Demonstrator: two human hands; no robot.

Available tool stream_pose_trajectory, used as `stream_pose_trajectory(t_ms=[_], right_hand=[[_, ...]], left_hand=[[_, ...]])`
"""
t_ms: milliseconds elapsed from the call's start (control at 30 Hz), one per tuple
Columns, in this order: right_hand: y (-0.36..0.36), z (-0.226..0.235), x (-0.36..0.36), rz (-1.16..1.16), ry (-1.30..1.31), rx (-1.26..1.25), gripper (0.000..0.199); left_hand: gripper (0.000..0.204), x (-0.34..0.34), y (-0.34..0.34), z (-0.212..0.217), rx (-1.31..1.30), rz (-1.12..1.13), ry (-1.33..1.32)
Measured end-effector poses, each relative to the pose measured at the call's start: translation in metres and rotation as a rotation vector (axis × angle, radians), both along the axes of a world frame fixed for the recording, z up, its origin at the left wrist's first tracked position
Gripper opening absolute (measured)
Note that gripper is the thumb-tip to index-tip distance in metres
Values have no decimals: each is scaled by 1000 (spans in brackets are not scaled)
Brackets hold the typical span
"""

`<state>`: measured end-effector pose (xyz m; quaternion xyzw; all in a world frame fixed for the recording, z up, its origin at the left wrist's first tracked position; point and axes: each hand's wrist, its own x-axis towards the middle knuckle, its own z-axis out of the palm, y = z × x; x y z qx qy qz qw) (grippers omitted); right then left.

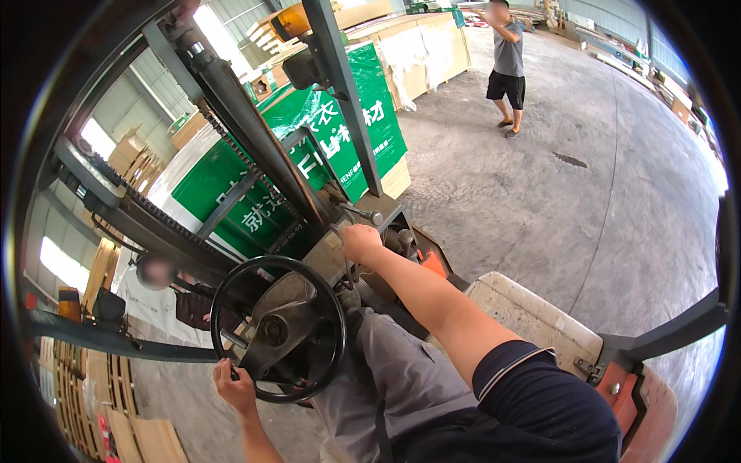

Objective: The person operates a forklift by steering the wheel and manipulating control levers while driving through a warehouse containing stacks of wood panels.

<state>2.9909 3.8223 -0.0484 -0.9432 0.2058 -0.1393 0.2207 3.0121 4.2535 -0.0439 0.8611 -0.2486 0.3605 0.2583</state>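
I sit at the controls of a forklift, with a black steering wheel (272, 329) in front of me. My left hand (235, 383) is closed around the lower left of its rim. Farther forward and to the right, my right hand (360, 241) is closed at the control levers beside the dashboard; its fingers partly hide the lever it grips. A lever knob (374, 218) shows just past this hand. Another lever knob (405, 238) stands to its right, apart from the fingers.
Beyond the dark mast (255, 139) stands a large stack wrapped in green and white (378, 116). One person (507, 58) stands on the concrete floor at the far right; another person (193, 307) is partly hidden left of the wheel. Wooden boards (147, 436) lie at lower left.
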Motion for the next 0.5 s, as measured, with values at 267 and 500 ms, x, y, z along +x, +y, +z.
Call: stream_pose_trajectory(t_ms=[267, 500], right_hand=[[7, 14, 35, -8, 4, 38, 23], [5, 21, 51, -17, 19, 12, 21]], left_hand=[[23, 62, -3, 22, -24, 119, 23], [21, 76, -5, 26, -29, 114, -10]])
